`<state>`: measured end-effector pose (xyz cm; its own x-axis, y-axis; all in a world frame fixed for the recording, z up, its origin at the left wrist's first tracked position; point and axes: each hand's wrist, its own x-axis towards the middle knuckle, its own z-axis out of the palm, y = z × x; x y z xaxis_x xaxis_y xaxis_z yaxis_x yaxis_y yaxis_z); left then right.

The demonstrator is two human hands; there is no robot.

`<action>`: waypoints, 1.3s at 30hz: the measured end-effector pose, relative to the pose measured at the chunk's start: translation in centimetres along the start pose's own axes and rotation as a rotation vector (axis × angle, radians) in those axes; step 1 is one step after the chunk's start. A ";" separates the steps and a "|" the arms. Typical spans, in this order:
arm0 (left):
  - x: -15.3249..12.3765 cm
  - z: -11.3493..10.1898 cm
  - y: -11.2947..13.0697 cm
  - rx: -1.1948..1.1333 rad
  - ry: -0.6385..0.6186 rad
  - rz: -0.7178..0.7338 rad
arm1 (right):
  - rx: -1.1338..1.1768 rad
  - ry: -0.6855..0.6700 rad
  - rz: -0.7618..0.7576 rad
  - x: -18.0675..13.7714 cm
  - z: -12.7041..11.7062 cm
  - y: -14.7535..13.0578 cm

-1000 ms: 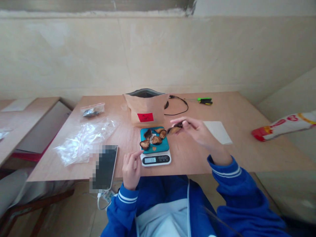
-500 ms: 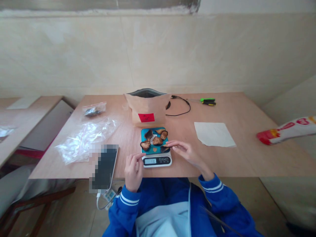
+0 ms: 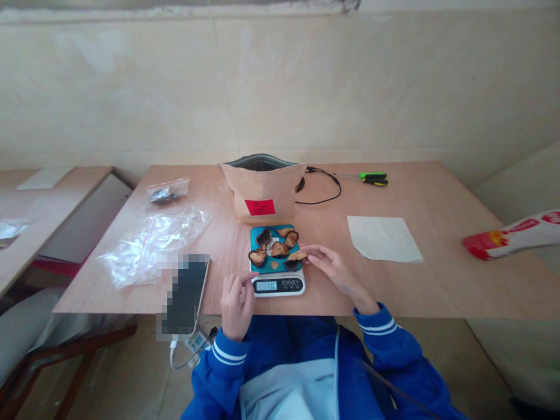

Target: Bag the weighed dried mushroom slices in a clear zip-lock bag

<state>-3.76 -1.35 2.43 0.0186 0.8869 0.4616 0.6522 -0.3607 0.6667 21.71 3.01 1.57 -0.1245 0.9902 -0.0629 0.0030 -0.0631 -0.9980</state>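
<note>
Right grip (image 3: 335,268) touches slice (image 3: 297,256); clear bag (image 3: 181,186) holds dark pieces (image 3: 163,197).

A red-and-white packet (image 3: 507,236) is at the right edge of the frame. A white paper sheet (image 3: 385,238) lies right of centre, and two screwdrivers (image 3: 373,175) above it. At the lower left there is a smartphone (image 3: 187,298) with a white cable (image 3: 172,354).

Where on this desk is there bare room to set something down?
Front right, between the white paper, red packet and the desk's near edge. Also between paper and screwdrivers. Crowded: around the scale, with dried slices, both hands and brown bag; left, with plastic bags and phone.
</note>
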 end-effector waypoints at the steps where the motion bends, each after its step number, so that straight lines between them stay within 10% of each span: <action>1: 0.0 0.0 0.0 -0.003 -0.004 -0.005 | -0.019 0.030 -0.027 0.0 0.3 0.3; 28: -0.6 -0.7 0.5 -0.113 0.009 -0.091 | -0.393 0.329 -0.165 -3.4 1.0 2.2; 39: -0.6 -0.8 0.8 -0.130 0.019 -0.100 | -0.496 0.225 -0.236 -2.8 1.4 1.5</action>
<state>-3.83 -2.44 3.12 -0.0566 0.9151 0.3991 0.5464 -0.3062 0.7795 20.71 -0.01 0.28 0.0347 0.9758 0.2159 0.4713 0.1745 -0.8645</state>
